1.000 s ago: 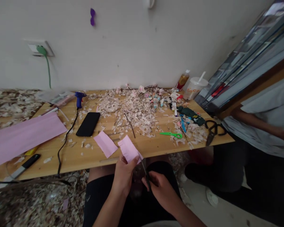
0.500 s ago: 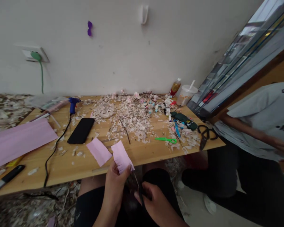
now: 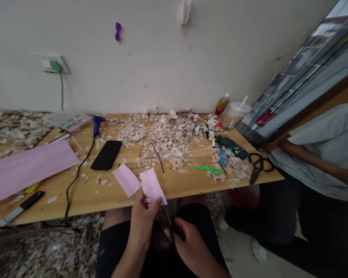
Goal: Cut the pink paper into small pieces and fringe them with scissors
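Observation:
My left hand (image 3: 146, 214) pinches the lower end of a pink paper strip (image 3: 152, 184), which has a row of slits cut along its lower left side. In my right hand (image 3: 185, 239) is a pair of dark-handled scissors (image 3: 171, 228), fingers wrapped round the handles. Their blades point up toward the paper's lower right corner, just below the table edge; whether they touch it I cannot tell. A second pink paper piece (image 3: 127, 180) lies flat on the table, close to the left of the held strip.
On the wooden table (image 3: 179, 183) lie a phone (image 3: 106, 155), a blue glue gun (image 3: 98, 124), a large pink sheet (image 3: 31, 166), a cutter knife (image 3: 31, 200), paper scraps (image 3: 168, 144), green scissors (image 3: 208, 170) and black scissors (image 3: 258, 166). A cup (image 3: 234, 115) stands behind. Another person (image 3: 321, 154) sits at right.
The whole view has shifted, so the table and its things appear farther right. My hands keep their grips on the paper and the scissors.

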The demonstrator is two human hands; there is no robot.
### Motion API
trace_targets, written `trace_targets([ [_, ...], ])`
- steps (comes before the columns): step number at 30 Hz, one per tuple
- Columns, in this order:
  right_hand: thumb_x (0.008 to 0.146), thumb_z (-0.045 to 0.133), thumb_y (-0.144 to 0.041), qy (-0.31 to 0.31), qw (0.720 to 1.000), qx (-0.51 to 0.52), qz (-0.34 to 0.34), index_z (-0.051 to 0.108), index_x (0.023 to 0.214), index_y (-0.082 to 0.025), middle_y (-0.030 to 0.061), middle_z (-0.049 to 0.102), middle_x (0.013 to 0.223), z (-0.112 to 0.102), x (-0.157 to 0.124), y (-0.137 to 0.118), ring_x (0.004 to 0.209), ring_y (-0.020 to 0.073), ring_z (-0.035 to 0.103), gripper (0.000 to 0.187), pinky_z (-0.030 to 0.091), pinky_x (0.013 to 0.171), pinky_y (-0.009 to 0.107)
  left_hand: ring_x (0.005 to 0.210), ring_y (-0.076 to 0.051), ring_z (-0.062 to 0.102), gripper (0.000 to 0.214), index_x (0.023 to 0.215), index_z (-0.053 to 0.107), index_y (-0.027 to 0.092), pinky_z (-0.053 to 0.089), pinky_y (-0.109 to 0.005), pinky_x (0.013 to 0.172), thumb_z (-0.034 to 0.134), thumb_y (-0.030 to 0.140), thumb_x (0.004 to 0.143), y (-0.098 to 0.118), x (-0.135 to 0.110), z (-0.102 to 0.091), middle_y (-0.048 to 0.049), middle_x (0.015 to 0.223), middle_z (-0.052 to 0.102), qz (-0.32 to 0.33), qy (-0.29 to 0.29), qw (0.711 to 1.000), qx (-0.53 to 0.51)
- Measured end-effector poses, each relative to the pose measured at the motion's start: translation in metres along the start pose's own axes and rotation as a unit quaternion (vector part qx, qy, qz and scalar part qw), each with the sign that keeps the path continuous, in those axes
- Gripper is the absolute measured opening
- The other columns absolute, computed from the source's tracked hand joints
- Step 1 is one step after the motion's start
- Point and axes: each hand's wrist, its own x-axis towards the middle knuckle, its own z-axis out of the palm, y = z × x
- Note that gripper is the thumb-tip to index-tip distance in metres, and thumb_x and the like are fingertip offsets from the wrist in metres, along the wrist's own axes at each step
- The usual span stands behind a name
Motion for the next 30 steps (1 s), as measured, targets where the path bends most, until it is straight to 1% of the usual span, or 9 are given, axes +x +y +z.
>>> trace_targets([
  [4,0.087,0.057,-0.033,0.002,1.0,0.005,-0.014,0.059,0.08,-0.017,0.0029,0.065,0.079,0.001,0.001,-0.001,0.076,0.0169,0.059,0.017,0.039,0.066,0.024,0.1,-0.023,0.068,0.051,0.116,0.059,0.016,0.051,-0.036,0.091,0.078,0.027,0.07,-0.004,0.0,-0.002,-0.0106,0.113,0.071,0.015,0.02,1.0,0.0],
  [10,0.088,0.058,-0.035,-0.001,1.0,0.005,0.006,0.061,0.084,-0.017,0.0036,0.066,0.082,0.004,0.004,0.006,0.078,0.0178,0.059,0.018,0.04,0.067,0.024,0.109,-0.024,0.066,0.053,0.121,0.057,0.017,0.048,-0.039,0.098,0.077,0.024,0.072,-0.004,0.001,0.0,-0.0111,0.12,0.069,0.008,0.009,0.999,-0.05],
  [15,0.087,0.057,-0.034,-0.009,1.0,0.022,0.013,0.061,0.084,-0.017,0.0038,0.067,0.083,0.006,0.004,0.004,0.078,0.0177,0.058,0.018,0.041,0.067,0.024,0.112,-0.024,0.065,0.055,0.125,0.056,0.019,0.048,-0.038,0.099,0.076,0.023,0.074,-0.006,-0.001,0.002,-0.0098,0.122,0.069,0.0,0.008,0.998,-0.069],
  [19,0.088,0.056,-0.035,-0.009,0.999,0.032,0.017,0.063,0.087,-0.017,0.0045,0.068,0.085,0.006,0.005,0.003,0.081,0.0185,0.058,0.02,0.042,0.069,0.025,0.102,-0.024,0.068,0.052,0.121,0.057,0.017,0.051,-0.038,0.094,0.076,0.024,0.073,-0.012,-0.001,0.0,-0.0102,0.113,0.071,-0.015,0.024,0.998,-0.051],
  [22,0.089,0.054,-0.034,-0.007,1.0,0.026,0.009,0.063,0.086,-0.017,0.0044,0.068,0.085,0.006,0.005,0.004,0.08,0.018,0.058,0.02,0.041,0.069,0.024,0.1,-0.024,0.069,0.049,0.117,0.059,0.015,0.05,-0.038,0.094,0.077,0.024,0.072,-0.013,-0.001,-0.001,-0.0109,0.112,0.072,-0.02,0.036,0.998,-0.036],
  [24,0.089,0.054,-0.034,-0.006,1.0,0.023,0.009,0.063,0.086,-0.017,0.0044,0.068,0.085,0.005,0.006,0.004,0.08,0.0176,0.059,0.019,0.04,0.068,0.024,0.103,-0.025,0.068,0.05,0.117,0.06,0.015,0.05,-0.039,0.096,0.078,0.024,0.07,-0.011,-0.001,-0.001,-0.0116,0.114,0.071,-0.021,0.032,0.999,-0.039],
  [27,0.089,0.055,-0.035,0.002,1.0,0.018,0.008,0.062,0.086,-0.017,0.0042,0.067,0.085,0.003,0.005,0.003,0.079,0.0171,0.058,0.019,0.04,0.068,0.024,0.109,-0.026,0.066,0.052,0.117,0.06,0.015,0.048,-0.039,0.099,0.078,0.025,0.069,-0.008,0.0,-0.003,-0.0122,0.118,0.07,-0.021,0.011,0.999,-0.049],
  [30,0.088,0.056,-0.035,0.0,1.0,0.009,0.008,0.061,0.082,-0.017,0.0032,0.064,0.08,0.001,0.004,0.002,0.076,0.0159,0.055,0.02,0.039,0.066,0.023,0.11,-0.026,0.065,0.051,0.116,0.06,0.015,0.048,-0.039,0.099,0.078,0.026,0.07,-0.008,0.0,-0.005,-0.0121,0.116,0.071,-0.025,0.001,0.999,-0.037],
])
